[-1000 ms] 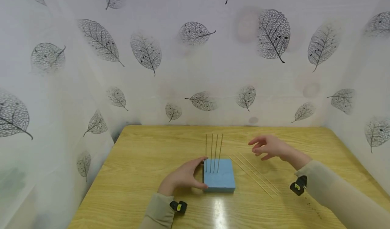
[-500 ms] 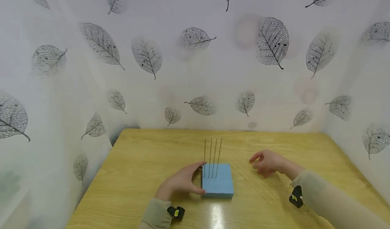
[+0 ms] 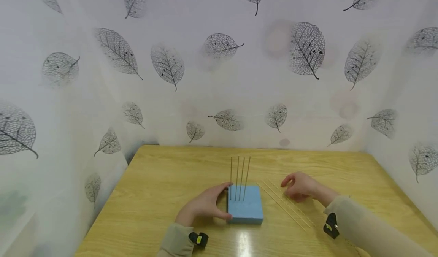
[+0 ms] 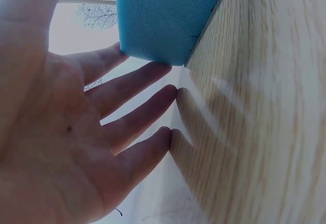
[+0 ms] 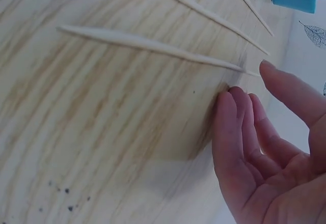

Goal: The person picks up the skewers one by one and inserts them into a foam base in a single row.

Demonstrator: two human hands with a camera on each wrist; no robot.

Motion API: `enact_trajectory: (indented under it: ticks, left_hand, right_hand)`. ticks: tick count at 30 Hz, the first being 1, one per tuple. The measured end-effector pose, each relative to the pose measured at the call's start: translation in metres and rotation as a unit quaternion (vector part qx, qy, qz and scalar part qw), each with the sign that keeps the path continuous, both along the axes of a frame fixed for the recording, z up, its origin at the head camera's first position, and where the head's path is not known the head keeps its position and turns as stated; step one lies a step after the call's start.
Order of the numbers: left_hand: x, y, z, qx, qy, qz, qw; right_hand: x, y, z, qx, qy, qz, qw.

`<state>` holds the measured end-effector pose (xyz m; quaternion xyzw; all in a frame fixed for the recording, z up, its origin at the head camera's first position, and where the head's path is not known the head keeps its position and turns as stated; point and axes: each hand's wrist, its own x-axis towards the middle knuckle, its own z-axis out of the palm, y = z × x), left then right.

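My left hand (image 3: 205, 205) holds a blue foam block (image 3: 248, 210) by its left side, thumb at the near corner and forefinger at the far one. In the left wrist view, two fingertips touch the block's end face; the others meet the table. Several thin wooden skewers (image 3: 237, 179) stand upright in the block's left half. To the right of it, 3 loose skewers (image 3: 300, 211) lie slanting on the table. My right hand (image 3: 299, 186) is low beside the rightmost one's far end. Its bent fingers have nothing between them in the right wrist view; the nearest skewer (image 5: 142, 43) passes by the fingertips.
The table (image 3: 161, 173) is of light wood grain. Behind and at both sides hangs a white leaf-print curtain (image 3: 239, 82). Small dark specks (image 5: 68, 193) dot the table near my right forearm. Each wrist wears a black camera strap (image 3: 331, 225).
My right hand has come down from above the table to the far ends of the loose skewers, its fingers drawing inward. My left hand stays at the block, and the view has tilted up slightly.
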<state>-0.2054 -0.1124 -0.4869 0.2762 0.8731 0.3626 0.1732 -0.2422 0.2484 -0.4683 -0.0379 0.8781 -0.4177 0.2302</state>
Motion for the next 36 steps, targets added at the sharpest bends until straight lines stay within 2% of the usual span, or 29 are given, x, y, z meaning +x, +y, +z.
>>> enact_trajectory:
  ticks: [9, 16, 22, 26, 30, 36]
  left_hand:
    - [-0.002, 0.001, -0.005, -0.003, 0.001, -0.003, 1.0000]
    - [-0.001, 0.001, -0.003, 0.000, 0.002, -0.002, 1.0000]
    - [0.000, 0.001, -0.001, -0.001, 0.000, 0.000, 1.0000]
    - [-0.001, 0.001, -0.002, -0.003, -0.003, -0.002, 1.0000]
    - [-0.002, 0.003, -0.004, -0.005, 0.000, -0.005, 1.0000]
    - [-0.002, 0.002, -0.001, -0.006, 0.002, -0.001, 1.0000]
  right_hand:
    - [0.005, -0.007, -0.003, 0.042, 0.040, -0.017, 0.9982]
    - [0.004, -0.011, -0.005, 0.054, 0.037, -0.041, 0.9970]
    - [0.002, -0.004, -0.002, 0.042, 0.025, -0.040, 0.9980]
    - [-0.001, 0.002, 0.006, 0.027, 0.018, -0.042, 0.9986]
    - [-0.004, 0.007, 0.018, -0.016, 0.013, -0.048, 0.9986]
    - [-0.002, 0.000, 0.044, -0.072, 0.037, -0.043, 0.9958]
